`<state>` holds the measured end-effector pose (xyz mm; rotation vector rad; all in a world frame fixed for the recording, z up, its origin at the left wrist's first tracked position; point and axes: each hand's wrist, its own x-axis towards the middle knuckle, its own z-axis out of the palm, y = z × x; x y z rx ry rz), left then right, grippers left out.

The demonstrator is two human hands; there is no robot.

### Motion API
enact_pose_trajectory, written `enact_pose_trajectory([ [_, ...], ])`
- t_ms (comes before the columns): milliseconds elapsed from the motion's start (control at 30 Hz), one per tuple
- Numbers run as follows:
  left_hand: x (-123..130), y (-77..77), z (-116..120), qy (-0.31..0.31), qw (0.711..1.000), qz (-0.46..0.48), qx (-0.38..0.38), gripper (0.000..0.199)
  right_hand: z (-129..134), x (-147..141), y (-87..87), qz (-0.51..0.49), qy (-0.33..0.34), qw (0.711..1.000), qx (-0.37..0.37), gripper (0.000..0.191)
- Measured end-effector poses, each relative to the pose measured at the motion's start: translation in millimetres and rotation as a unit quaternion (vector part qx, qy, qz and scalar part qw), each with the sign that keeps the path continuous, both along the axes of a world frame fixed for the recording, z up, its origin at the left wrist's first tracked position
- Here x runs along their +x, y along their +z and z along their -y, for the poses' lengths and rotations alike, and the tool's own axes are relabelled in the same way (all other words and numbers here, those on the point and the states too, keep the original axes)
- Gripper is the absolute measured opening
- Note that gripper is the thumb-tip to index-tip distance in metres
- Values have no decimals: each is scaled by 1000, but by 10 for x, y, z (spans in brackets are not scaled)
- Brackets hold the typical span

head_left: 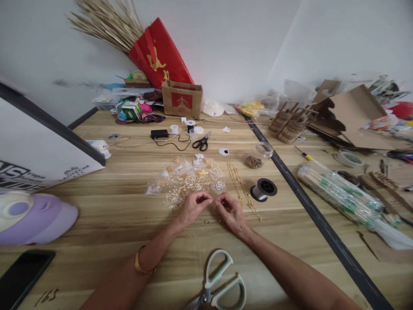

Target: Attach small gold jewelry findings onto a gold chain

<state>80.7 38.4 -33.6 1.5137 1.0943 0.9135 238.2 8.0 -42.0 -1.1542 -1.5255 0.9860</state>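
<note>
My left hand (194, 204) and my right hand (229, 212) face each other over the table, thumbs and fingertips pinched together. Whatever lies between the fingertips is too small to make out. Just behind my left hand spreads a pile of gold and clear beads (180, 196), with several small plastic bags (185, 168) around it. Below the hands a short gold chain (208, 221) lies on the wood. Longer gold chains (240, 185) stretch out beyond my right hand, beside a spool of clear thread (263, 190). Large pale-handled scissors (209, 284) rest at the near edge.
A jar of brown beads (256, 160) and black-handled scissors (202, 142) stand farther back. At left are a white box (41, 146), a purple object (48, 219) and a phone (26, 275). Wrapped sticks (338, 189) and cardboard (361, 116) fill the right side.
</note>
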Motion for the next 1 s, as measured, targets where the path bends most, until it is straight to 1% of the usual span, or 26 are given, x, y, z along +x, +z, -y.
enact_pose_trajectory([
  [233, -12, 7, -3, -1, 1000, -3, 9, 10, 4, 6, -13, 10, 7, 1000, 5, 19],
  [567, -1, 39, 18, -5, 1000, 1, 15, 9, 14, -8, 35, 14, 8, 1000, 4, 20],
  [833, 5, 60, 26, -2, 1000, -4, 4, 9, 3, 4, -2, 17, 12, 1000, 11, 18],
  [1000, 6, 60, 30, -5, 1000, -4, 9, 9, 5, 3, 5, 16, 9, 1000, 6, 20],
])
